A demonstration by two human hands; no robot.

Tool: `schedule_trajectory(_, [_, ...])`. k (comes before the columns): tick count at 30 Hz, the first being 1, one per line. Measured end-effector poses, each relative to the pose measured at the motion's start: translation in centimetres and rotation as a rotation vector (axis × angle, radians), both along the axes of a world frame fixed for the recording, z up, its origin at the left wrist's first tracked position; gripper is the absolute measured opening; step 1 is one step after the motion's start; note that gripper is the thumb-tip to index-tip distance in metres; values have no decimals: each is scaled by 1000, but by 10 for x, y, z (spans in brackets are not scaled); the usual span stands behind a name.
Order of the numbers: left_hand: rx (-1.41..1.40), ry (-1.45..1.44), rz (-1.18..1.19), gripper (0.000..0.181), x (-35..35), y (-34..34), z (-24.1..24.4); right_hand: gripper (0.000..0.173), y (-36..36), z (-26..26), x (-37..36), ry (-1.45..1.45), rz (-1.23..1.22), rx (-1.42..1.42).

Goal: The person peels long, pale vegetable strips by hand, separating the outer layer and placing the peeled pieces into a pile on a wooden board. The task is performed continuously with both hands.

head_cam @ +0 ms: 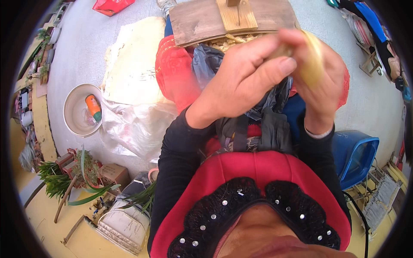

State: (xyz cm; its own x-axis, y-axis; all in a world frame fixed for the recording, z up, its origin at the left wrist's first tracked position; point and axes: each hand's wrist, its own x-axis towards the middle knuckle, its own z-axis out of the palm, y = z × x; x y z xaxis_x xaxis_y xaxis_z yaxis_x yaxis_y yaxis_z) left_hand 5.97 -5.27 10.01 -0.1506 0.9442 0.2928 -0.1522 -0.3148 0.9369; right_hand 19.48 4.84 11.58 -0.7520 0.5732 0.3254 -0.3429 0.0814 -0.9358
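My left hand (248, 74) and my right hand (319, 64) meet in front of my lap, fingers overlapping. Between them is a pale yellow fibre strip (311, 61), perhaps husk or straw, blurred and looping across my right hand. My left thumb presses toward the right hand's fingers; its other fingertips are hidden. Just beyond, a wooden board (196, 22) bears a lighter wood block (237, 19) with an upright thin metal piece. Braided pale fibre (222, 43) shows under the board's near edge. Dark plastic (206, 61) covers part of my lap.
On my left lie a cream sheet (138, 64) and clear plastic sheeting (138, 125), beside a white bucket (69, 111) holding an orange container (92, 104). Potted plants (55, 180) and a dustpan (119, 225) are near. A blue plastic bin (347, 154) stands by my right elbow.
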Motion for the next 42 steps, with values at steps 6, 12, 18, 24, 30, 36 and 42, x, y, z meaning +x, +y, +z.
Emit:
schedule_trajectory(6, [-212,-270,-6,33,0,26,-64,21,22,-98,-35,-160,-424,324])
schedule_trajectory(12, [-428,-383,-83,19,-17,32,-98,14,26,-107,-36,-298,-628,744])
schedule_trajectory(18, [-123,924,489,13,-17,16,-116,9,22,-113,-21,-477,-468,890])
schedule_trajectory(24, [130,897,679,31,0,11,-121,24,10,-154,-13,-287,-44,-367])
schedule_trajectory(30, [38,549,509,33,5,9,-125,28,13,-161,-9,18,329,-922])
schedule_trajectory(36, [-142,704,485,25,4,12,-97,19,16,-154,-15,-202,-35,-244])
schedule_trajectory(42, [-277,585,521,22,-6,29,-115,16,12,-131,-18,-219,-383,548])
